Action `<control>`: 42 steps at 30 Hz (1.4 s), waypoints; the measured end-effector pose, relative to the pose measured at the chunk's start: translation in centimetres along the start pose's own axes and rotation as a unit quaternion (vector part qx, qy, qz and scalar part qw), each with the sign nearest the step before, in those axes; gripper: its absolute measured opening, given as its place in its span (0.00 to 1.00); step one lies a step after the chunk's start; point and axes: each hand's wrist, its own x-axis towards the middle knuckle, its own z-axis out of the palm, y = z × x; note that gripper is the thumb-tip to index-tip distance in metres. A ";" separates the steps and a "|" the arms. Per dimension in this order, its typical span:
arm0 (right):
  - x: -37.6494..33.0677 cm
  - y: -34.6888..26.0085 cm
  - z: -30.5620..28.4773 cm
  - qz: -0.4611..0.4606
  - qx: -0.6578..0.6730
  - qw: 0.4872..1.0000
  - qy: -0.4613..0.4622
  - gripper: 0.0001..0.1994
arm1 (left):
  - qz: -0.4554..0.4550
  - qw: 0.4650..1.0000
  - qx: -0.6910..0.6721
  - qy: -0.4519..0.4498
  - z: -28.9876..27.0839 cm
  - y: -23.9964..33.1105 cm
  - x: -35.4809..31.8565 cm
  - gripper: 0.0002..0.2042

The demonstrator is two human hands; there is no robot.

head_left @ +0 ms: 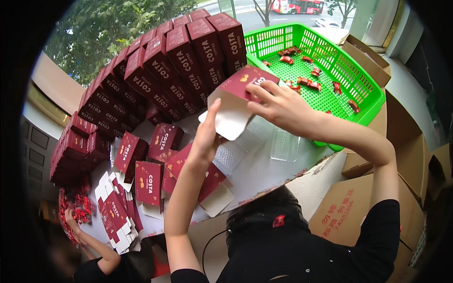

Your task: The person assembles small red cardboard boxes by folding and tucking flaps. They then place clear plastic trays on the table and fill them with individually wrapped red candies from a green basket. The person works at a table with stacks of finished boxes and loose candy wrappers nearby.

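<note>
Head view: a maroon box [239, 82] is up off the bench [252, 177], between the two hands, tilted so that its white panel [231, 117] slopes down toward the person. From the left hand [204, 141] the box lies up and to the right; from the right hand [279, 104] it lies to the left. The right hand grips it, fingers bent over the printed face. The left hand's thumb stands upright along the white panel's left edge, but its fingers are hidden, so I cannot tell how firmly it holds. The box's long axis is foreshortened and seems to run from the white end up and away to the right.

Clear plastic trays [285, 144] rest on the bench, just below the box and nearer the right forearm. The green basket [370, 106], with red-wrapped pieces [309, 85] inside, is also on the right hand's side.
</note>
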 end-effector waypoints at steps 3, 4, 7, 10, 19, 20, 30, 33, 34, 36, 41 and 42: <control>0.5 0.2 3.6 -0.007 0.034 0.999 0.011 0.14 | -0.021 0.998 -0.029 0.057 -0.9 -0.9 1.2 0.17; 1.0 0.3 3.5 -0.015 0.058 0.998 0.009 0.15 | -0.010 0.996 -0.031 0.086 -1.4 -0.8 1.3 0.17; 0.7 -0.2 1.7 0.010 0.146 0.989 0.020 0.25 | 0.040 0.988 -0.020 0.148 -3.7 0.2 -0.7 0.16; -2.6 -1.3 -3.3 0.085 0.138 0.980 0.119 0.21 | 0.112 0.966 0.039 0.228 -6.8 2.1 -5.6 0.16; -21.5 -8.7 -6.1 0.230 0.053 0.960 0.151 0.16 | 0.193 0.711 0.389 0.553 -16.5 -1.5 -12.6 0.37; -22.6 -10.4 -5.7 0.262 0.060 0.954 0.131 0.16 | 0.175 0.621 0.495 0.582 -16.8 -1.7 -13.0 0.38; -36.2 -32.4 -0.8 0.739 0.215 0.541 -0.338 0.18 | 0.437 0.713 0.544 0.065 4.3 -9.4 -14.4 0.10; -43.2 -40.8 2.6 0.802 0.259 0.392 -0.368 0.22 | 0.489 0.666 0.563 -0.015 7.0 -14.7 -12.3 0.10; -44.5 -43.1 3.1 0.821 0.273 0.352 -0.356 0.23 | 0.473 0.665 0.577 -0.033 7.4 -15.8 -11.9 0.11; -44.3 -46.1 3.3 0.851 0.257 0.313 -0.336 0.23 | 0.454 0.648 0.610 -0.041 8.2 -17.3 -11.1 0.11; -46.0 -51.5 5.9 0.886 0.243 0.265 -0.292 0.23 | 0.412 0.648 0.641 -0.011 8.3 -19.2 -8.8 0.05; -46.2 -51.9 6.4 0.885 0.246 0.273 -0.284 0.23 | 0.425 0.638 0.642 -0.002 8.1 -19.3 -8.4 0.05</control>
